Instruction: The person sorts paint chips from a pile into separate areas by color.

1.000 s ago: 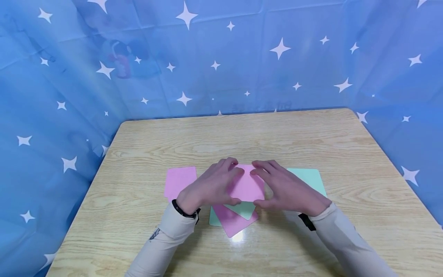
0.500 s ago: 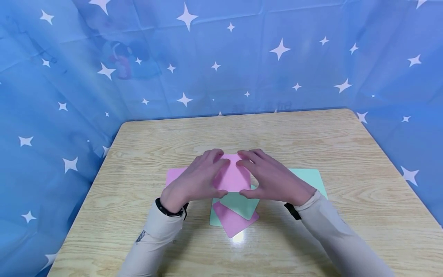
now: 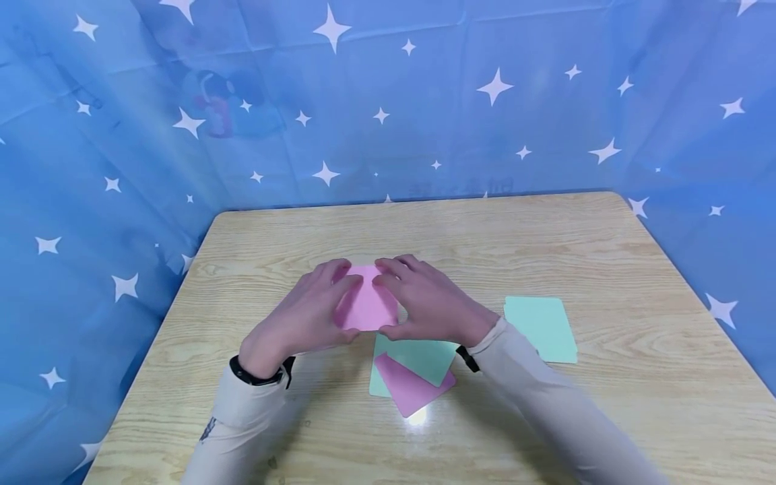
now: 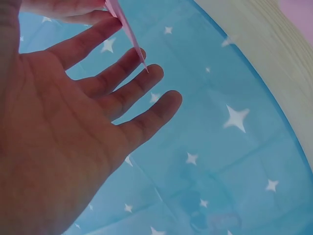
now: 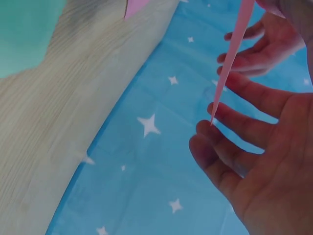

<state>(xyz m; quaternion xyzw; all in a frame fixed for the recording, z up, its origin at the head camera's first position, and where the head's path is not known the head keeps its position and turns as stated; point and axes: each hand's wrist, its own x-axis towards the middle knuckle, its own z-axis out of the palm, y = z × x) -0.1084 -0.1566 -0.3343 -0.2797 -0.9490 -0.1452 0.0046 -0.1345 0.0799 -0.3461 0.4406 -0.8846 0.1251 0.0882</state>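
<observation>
A square pink card (image 3: 367, 300) is held up above the table between two hands in the head view. My left hand (image 3: 303, 313) pinches its left edge with thumb and fingertips. On the opposite edge my right hand (image 3: 432, 300) pinches it likewise. Edge-on, the card (image 4: 128, 32) looks thin in the left wrist view, and the card (image 5: 232, 56) tapers downward along the fingertips in the right wrist view. Below the hands lie a mint-green card (image 3: 421, 357) and a pink card (image 3: 412, 391), overlapping at angles on another mint-green one (image 3: 378, 385).
To the right, mint-green cards (image 3: 541, 330) lie slightly misaligned in a pile. The wood-grain table (image 3: 485, 236) ends at a blue star-printed cloth (image 3: 388, 81) behind and at the sides. Whatever lies on the table under the left hand is hidden.
Both hands have carried the pink card left and slightly away, from above the middle cards. They now cover the spot where pink cards showed at left; the right pile is fully uncovered.
</observation>
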